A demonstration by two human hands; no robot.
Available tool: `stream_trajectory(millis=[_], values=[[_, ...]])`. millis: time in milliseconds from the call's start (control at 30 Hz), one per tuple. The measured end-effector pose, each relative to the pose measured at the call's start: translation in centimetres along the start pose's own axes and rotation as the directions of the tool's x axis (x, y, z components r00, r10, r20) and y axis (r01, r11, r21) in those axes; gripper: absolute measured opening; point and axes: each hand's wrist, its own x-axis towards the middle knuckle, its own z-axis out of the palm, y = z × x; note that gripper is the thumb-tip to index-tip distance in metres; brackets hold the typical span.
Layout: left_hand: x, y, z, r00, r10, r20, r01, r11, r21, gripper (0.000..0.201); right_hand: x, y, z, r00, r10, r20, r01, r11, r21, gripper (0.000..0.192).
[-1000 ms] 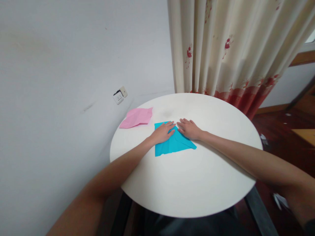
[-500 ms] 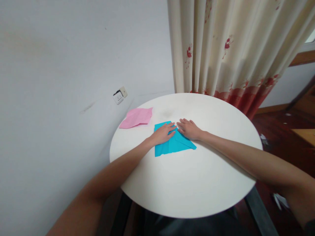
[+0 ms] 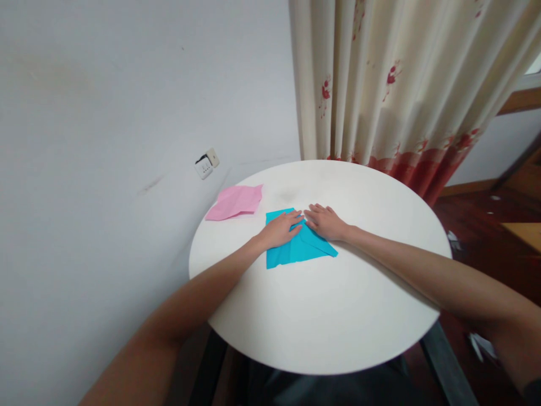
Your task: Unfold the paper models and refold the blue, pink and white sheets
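Head view: my left hand (image 3: 279, 230) lies flat, fingers spread, on the blue paper (image 3: 296, 248), which sits on the table (image 3: 321, 316) toward 11 o'clock of centre. My right hand (image 3: 326, 221) lies flat too, palm down on the folded flap, fingertips almost meeting the left at the paper's 12 o'clock tip. Neither grips anything; both press. To crease well, I judge I should pin with the left and slide the right outward along the fold. A pink paper (image 3: 236, 202) lies apart at 10 o'clock.
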Motion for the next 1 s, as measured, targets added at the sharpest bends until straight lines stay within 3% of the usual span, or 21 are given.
stream_trajectory(millis=[333, 533, 1000], values=[[0.13, -0.84, 0.43, 0.993, -0.122, -0.005, 0.122, 0.991, 0.047, 0.060, 0.05, -0.01, -0.03, 1.000, -0.006, -0.007, 0.006, 1.000, 0.007, 0.049], [0.05, -0.49, 0.12, 0.991, -0.136, 0.011, 0.136, 0.990, 0.027, 0.063, -0.09, -0.09, 0.13, 0.994, -0.110, 0.026, 0.108, 0.993, 0.049, 0.053], [0.10, -0.96, 0.44, 0.995, -0.095, -0.031, 0.096, 0.995, 0.017, 0.058, -0.18, -0.31, -0.28, 0.992, -0.118, 0.051, 0.116, 0.992, 0.050, 0.054]])
